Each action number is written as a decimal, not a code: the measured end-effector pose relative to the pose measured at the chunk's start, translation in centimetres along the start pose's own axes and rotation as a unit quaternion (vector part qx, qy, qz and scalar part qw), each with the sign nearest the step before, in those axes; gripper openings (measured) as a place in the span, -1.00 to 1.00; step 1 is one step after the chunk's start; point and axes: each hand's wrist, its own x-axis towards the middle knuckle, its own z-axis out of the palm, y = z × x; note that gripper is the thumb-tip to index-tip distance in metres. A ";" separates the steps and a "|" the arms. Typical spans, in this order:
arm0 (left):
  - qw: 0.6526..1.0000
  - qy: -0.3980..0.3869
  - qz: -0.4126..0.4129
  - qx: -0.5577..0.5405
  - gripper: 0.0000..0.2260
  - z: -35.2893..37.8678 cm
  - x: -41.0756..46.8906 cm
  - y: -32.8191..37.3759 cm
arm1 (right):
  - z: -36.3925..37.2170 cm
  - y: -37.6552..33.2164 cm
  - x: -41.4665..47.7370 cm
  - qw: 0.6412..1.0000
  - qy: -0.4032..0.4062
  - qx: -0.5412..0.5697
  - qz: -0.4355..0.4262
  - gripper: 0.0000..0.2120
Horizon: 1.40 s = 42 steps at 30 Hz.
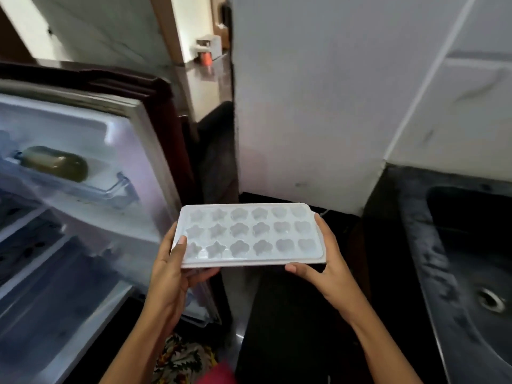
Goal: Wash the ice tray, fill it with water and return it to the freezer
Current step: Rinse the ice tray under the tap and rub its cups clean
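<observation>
A white ice tray (250, 235) with star, flower and heart shaped cells is held level in front of me, in the middle of the head view. My left hand (171, 270) grips its left short end, thumb on top. My right hand (324, 261) grips its right near corner, fingers along the right edge. The tray hangs between the open freezer door (91, 167) on the left and the dark sink (471, 259) on the right. Whether the cells hold water or ice I cannot tell.
The freezer door shelf (122, 189) carries a lying bottle (55, 163) of greenish liquid. A white tiled wall (304, 92) stands straight ahead. The black counter (393, 231) surrounds the sink, whose drain (491, 300) shows at the right edge. Dark floor lies below the tray.
</observation>
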 end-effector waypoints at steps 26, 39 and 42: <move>0.836 -0.438 -0.331 0.008 -0.71 38.9 10.3 -11.1 | -23.7 7.2 -1.9 0.883 0.441 -0.084 0.137 -0.03; 0.695 -0.570 -0.437 0.030 -0.70 56.9 6.8 -17.0 | -32.3 9.5 -4.2 0.751 0.620 -0.057 0.218 -0.07; 0.672 -0.588 -0.449 0.037 -0.70 59.4 5.3 -18.8 | -33.9 9.9 -5.6 0.728 0.636 -0.068 0.246 -0.07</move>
